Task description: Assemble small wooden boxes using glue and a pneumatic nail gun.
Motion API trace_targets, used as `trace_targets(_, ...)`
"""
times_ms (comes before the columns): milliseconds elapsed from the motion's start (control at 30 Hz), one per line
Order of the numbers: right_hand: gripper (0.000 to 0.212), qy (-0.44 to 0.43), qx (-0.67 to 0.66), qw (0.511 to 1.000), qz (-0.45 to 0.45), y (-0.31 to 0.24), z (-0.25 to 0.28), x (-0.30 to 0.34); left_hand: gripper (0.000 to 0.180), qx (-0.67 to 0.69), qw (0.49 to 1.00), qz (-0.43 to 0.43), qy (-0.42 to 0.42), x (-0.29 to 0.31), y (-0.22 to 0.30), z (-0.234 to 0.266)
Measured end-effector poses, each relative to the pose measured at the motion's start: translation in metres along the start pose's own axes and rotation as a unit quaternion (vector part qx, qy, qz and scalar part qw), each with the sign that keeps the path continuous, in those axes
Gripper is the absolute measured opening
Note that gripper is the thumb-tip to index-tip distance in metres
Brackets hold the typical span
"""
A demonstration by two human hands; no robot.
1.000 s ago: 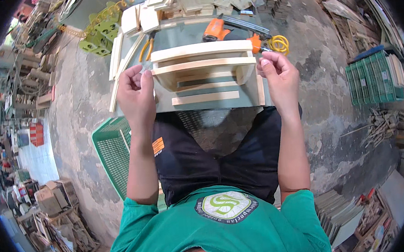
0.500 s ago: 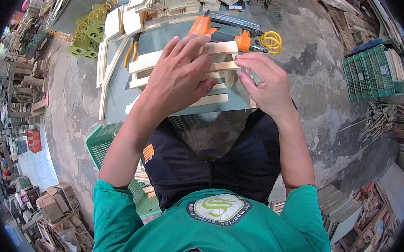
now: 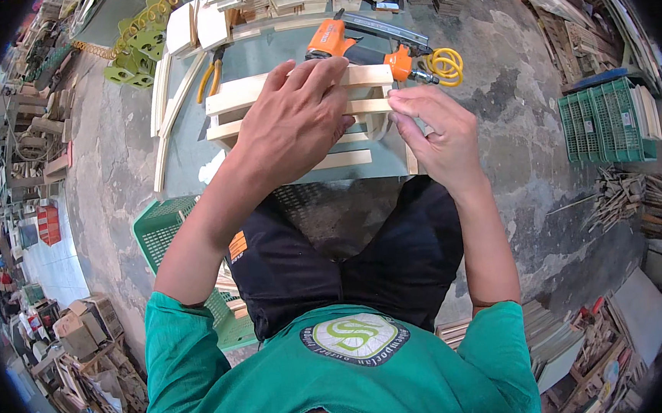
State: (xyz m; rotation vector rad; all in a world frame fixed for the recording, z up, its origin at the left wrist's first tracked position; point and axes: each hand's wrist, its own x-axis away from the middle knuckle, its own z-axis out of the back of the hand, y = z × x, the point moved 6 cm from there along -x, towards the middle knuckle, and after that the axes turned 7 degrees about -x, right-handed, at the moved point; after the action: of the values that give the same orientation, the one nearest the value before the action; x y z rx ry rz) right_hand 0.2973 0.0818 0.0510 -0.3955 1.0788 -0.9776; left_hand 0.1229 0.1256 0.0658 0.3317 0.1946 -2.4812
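A small crate-like frame of pale wooden slats (image 3: pixel 224 100) stands on the grey-green worktop (image 3: pixel 259 50) in front of me. My left hand (image 3: pixel 294 117) lies across its middle, fingers curled over the upper slat and thumb tucked by the lower one. At the right end, my right hand (image 3: pixel 440 122) pinches the tip of the lower slat (image 3: pixel 370 105) between thumb and fingertips. Just beyond the frame lies an orange nail gun (image 3: pixel 358 47) with a coiled yellow hose (image 3: pixel 445 66). Closer to me, a loose slat (image 3: pixel 343 159) rests near the table edge.
Pliers with yellow handles (image 3: pixel 209 81) and long wooden strips (image 3: pixel 170 122) are at the table's left. Stacked boards (image 3: pixel 278 1) occupy the far side. A green plastic crate (image 3: pixel 160 226) stands by my left leg; more green crates (image 3: pixel 601 122) are on the right floor.
The view has shifted slightly. My left thumb has drawn in toward the frame, and my right fingers have moved only a little at the slat's end.
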Motion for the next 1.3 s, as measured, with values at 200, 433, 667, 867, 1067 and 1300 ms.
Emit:
trace_targets(200, 0.022, -0.003, 0.023, 1.0, 0.012, -0.003, -0.002, -0.001, 0.023, 0.02, 1.0, 0.001, -0.009, 0.001, -0.001, 0.002)
trace_targets(433, 0.023, 0.015, 0.03, 0.999, 0.013, -0.006, -0.002, 0.001, 0.029, 0.009, 1.0, -0.009, 0.003, 0.0, -0.001, 0.004)
trace_targets(667, 0.03, 0.143, -0.229, 0.933, -0.237, 0.011, -0.014, 0.04, 0.021, 0.069, 0.998, 0.007, 0.004, -0.001, -0.004, 0.006)
trace_targets(867, 0.033, 0.176, -0.286, 0.909, -0.248, 0.009, -0.018, 0.043, 0.018, 0.116, 0.993, 0.021, 0.002, 0.003, -0.012, 0.012)
trace_targets(1067, 0.034, 0.197, -0.305, 0.897, -0.253, 0.012, -0.021, 0.048, 0.017, 0.137, 0.99, 0.016, 0.02, 0.002, -0.014, 0.011)
trace_targets(1300, 0.042, 0.196, -0.297, 0.895, -0.268, 0.01, -0.022, 0.048, 0.017, 0.128, 0.991, 0.015, 0.035, 0.003, -0.013, 0.012)
